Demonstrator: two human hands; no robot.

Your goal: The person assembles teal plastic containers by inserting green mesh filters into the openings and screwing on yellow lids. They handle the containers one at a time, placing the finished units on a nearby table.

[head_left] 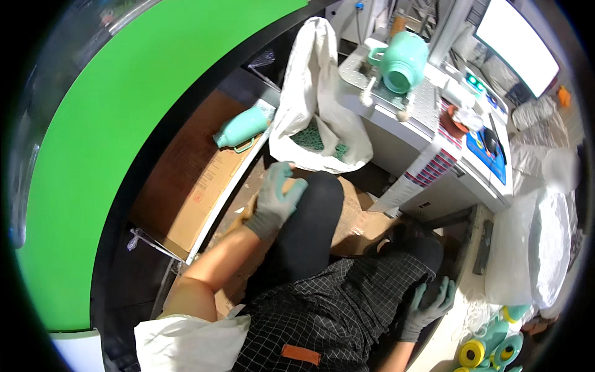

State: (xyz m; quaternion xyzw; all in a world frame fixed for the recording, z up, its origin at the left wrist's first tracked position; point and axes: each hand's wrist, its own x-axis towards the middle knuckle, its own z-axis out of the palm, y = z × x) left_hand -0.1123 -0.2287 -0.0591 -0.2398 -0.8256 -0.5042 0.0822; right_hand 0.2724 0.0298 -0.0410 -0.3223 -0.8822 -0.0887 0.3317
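My left hand (276,198), in a grey glove with pale green fingertips, hovers by my left knee with its fingers apart and nothing in it. Beside my right thigh, my right hand (427,310) is also gloved and empty, its fingers spread and slightly curled. Ahead of the left hand stands an open white sack (288,118) with green granules (310,137) inside. A mint-green handled bottle (243,128) lies on its side on the cardboard (186,180) to the left. Another mint-green handled bottle (406,56) rests on the perforated metal plate (424,108) of the workbench.
A large green curved machine panel (87,142) fills the left. On the bench are a brown pot (453,122), a mouse (490,141) on a blue mat and a bright monitor (519,44). At lower right lie several mint-green and yellow pieces (489,347) below a white plastic bag (527,248).
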